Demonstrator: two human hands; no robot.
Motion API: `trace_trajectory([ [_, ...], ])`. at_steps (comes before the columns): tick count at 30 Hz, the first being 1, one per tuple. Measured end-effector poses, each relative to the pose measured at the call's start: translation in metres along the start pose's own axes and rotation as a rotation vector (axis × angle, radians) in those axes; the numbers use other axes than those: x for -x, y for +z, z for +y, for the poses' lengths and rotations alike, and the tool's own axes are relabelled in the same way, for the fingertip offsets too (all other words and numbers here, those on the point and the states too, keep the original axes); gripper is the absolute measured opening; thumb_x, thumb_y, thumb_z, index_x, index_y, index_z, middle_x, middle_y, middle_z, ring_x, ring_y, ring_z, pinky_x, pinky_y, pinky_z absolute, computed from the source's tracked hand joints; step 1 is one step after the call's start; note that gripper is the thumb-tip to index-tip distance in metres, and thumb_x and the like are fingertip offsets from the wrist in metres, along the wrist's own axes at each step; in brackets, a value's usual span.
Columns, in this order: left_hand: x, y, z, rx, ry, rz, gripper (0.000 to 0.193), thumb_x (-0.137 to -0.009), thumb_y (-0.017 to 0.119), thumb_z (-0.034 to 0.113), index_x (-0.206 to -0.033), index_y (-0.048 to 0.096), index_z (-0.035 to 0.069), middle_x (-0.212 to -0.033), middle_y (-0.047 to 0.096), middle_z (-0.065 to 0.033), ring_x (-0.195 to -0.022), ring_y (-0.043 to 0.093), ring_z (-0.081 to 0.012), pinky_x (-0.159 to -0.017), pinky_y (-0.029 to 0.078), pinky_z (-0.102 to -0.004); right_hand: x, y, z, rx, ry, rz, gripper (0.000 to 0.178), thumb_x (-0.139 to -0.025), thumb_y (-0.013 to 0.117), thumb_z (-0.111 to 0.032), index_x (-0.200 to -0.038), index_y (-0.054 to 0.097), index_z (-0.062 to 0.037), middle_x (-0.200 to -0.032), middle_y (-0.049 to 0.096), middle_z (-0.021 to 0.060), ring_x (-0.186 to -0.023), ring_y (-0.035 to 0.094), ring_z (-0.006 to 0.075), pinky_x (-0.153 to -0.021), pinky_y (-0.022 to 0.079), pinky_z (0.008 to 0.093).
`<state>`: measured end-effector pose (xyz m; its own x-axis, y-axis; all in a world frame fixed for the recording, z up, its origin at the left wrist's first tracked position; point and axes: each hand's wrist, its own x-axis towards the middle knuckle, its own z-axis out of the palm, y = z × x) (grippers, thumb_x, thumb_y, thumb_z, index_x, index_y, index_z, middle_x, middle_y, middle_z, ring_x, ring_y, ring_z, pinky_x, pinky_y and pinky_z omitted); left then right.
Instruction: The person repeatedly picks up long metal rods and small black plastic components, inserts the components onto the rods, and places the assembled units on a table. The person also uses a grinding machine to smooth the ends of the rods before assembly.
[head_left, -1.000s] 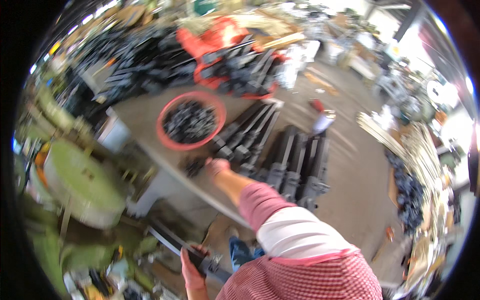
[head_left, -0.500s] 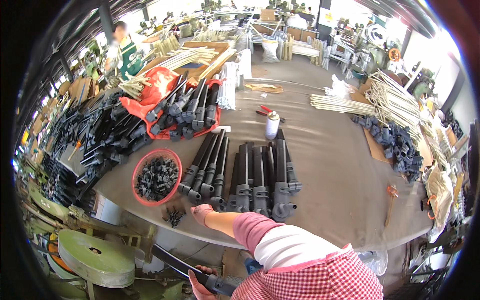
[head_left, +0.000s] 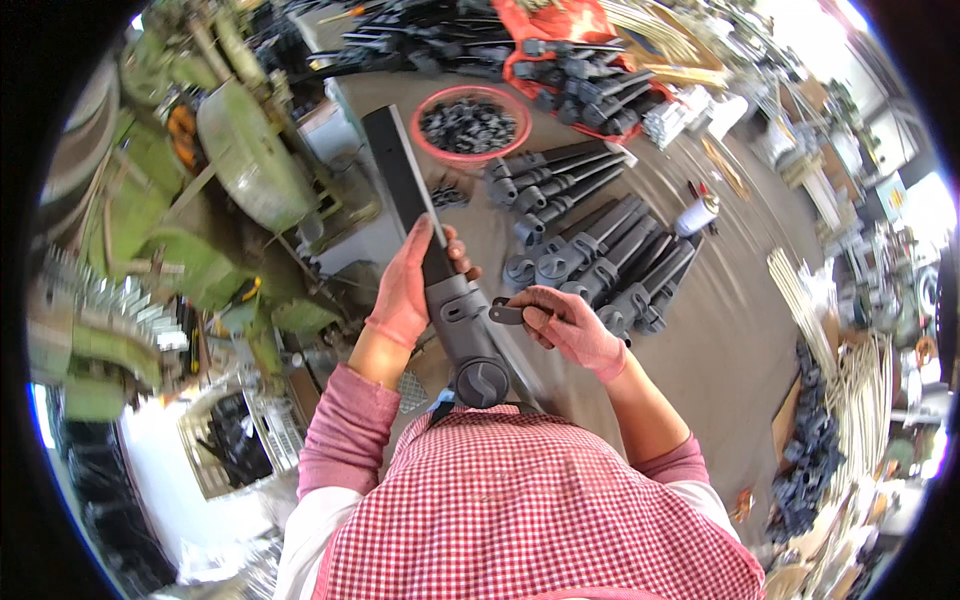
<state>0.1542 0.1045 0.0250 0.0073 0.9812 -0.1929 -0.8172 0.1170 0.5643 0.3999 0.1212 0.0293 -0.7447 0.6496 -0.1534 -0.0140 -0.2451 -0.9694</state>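
Observation:
My left hand (head_left: 404, 290) is closed around a long black tube with a grey plastic joint (head_left: 397, 165), tilted up in front of my apron, its round capped end (head_left: 481, 382) nearest me. Pinched in the fingers of my right hand (head_left: 575, 330) is a small flat dark clip (head_left: 506, 314) with a hole. It sits just right of the joint's collar; whether it touches is unclear. Beyond, small dark clips (head_left: 450, 194) lie on the table beside a pink basket (head_left: 418, 140) of small dark parts. Several similar tubes with joints (head_left: 600, 265) lie in rows to the right.
A spray can (head_left: 697, 214) stands past the tubes. An orange-red sheet (head_left: 515, 20) bears more tubes at the back. Green machinery (head_left: 255, 155) stands left of the table. Pale rods (head_left: 800, 300) and grey fittings (head_left: 805, 440) lie to the right.
The view has turned toward the left. My left hand has brought the tube up in front of me. My right hand has come back from the loose clips, with a clip in its fingers.

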Motion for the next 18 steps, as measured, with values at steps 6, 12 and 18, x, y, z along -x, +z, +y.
trace_trajectory([
  [6, 0.045, 0.002, -0.005, 0.106, -0.039, -0.022, 0.035, -0.101, 0.056, 0.041, -0.098, 0.055, 0.006, -0.077, 0.059, -0.0061, -0.068, 0.059, -0.0216, -0.077, 0.055, -0.0427, 0.009, 0.041, 0.006, -0.009, -0.06, -0.104, 0.023, -0.101, 0.057, -0.015, -0.119, 0.059, -0.0014, -0.081, 0.047, -0.006, -0.066, 0.036, 0.0026, -0.057, 0.03, 0.0194],
  [12, 0.1, -0.025, 0.007, 0.095, 0.005, 0.034, 0.036, -0.099, 0.059, 0.042, -0.097, 0.056, 0.006, -0.077, 0.06, -0.0061, -0.072, 0.061, -0.0213, -0.077, 0.054, -0.0416, -0.003, 0.094, 0.017, -0.125, 0.119, -0.053, 0.019, -0.099, 0.062, -0.018, -0.107, 0.057, -0.0018, -0.079, 0.058, 0.0012, -0.064, 0.052, 0.0067, -0.052, 0.041, 0.022],
  [18, 0.13, -0.09, 0.041, 0.233, 0.239, 0.259, 0.031, -0.099, 0.06, 0.038, -0.089, 0.055, 0.009, -0.074, 0.059, -0.0048, -0.071, 0.06, -0.0225, -0.076, 0.054, -0.0428, -0.047, 0.176, 0.039, 0.363, 0.008, 0.043, 0.039, -0.087, 0.075, -0.024, -0.111, 0.065, 0.0045, -0.098, 0.069, 0.011, -0.089, 0.064, 0.0142, -0.08, 0.053, 0.0282],
])
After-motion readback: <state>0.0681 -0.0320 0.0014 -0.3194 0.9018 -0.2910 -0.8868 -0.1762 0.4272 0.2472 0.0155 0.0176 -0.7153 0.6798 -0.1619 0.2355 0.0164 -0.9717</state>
